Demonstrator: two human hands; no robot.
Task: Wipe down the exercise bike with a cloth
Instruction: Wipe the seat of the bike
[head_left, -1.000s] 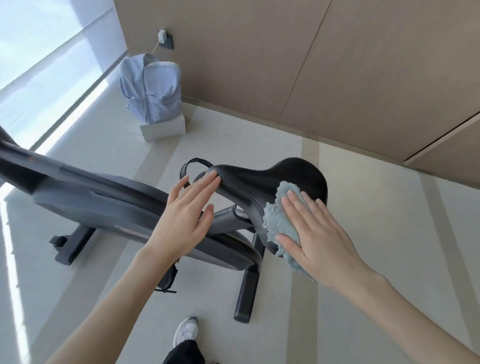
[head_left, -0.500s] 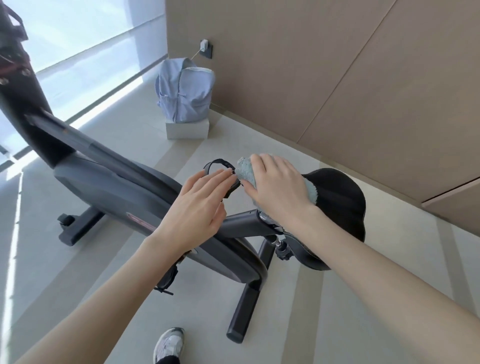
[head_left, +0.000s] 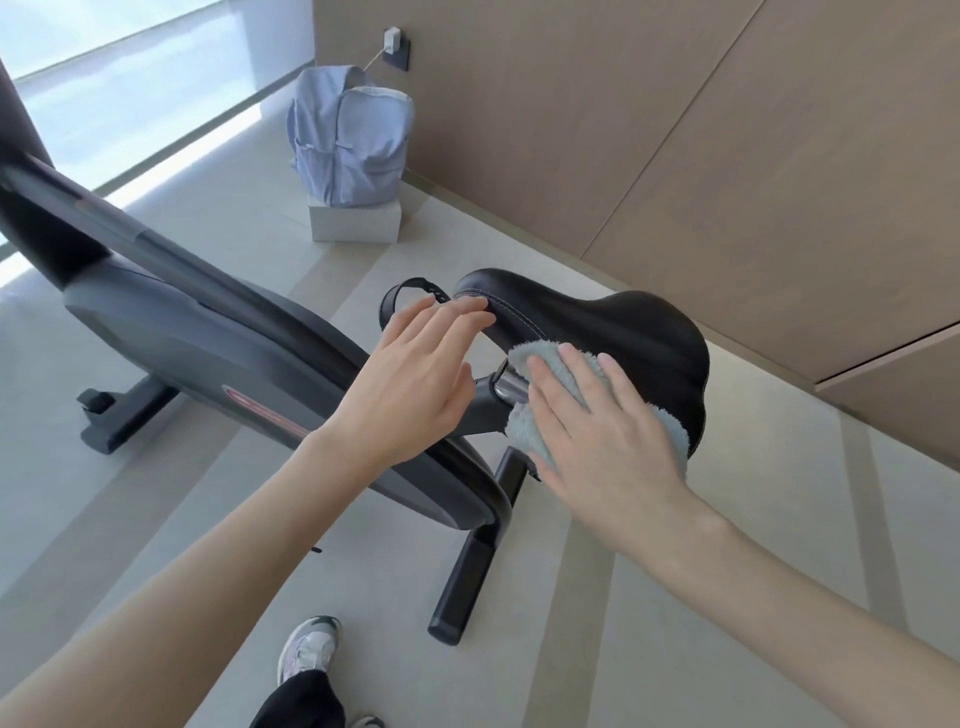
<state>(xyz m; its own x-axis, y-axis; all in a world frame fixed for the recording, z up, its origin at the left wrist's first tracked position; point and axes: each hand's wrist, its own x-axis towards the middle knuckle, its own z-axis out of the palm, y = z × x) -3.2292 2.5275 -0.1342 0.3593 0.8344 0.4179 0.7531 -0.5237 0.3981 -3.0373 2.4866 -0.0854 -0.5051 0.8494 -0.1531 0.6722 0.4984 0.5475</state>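
Exercise bike (head_left: 208, 338): one saddle (head_left: 623, 322), one cloth (head_left: 540, 356) under right hand (head_left: 608, 447)

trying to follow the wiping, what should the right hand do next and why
Probably sweep the cloth up over the saddle top: the right hand presses it flat on the near side, the top is uncovered, the left hand rests on the nose.

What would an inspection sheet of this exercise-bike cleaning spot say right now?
Surface: pale tiled floor.
Job's things: black exercise bike; pale blue cloth against the saddle side.
Clutter: blue backpack on a white box.
Hands: left hand flat, fingertips on the saddle nose; right hand flat, pressing the cloth.
Cables: thin cable from a wall plug towards the backpack.
Surroundings: wood-panel wall, bright window, person's shoe.
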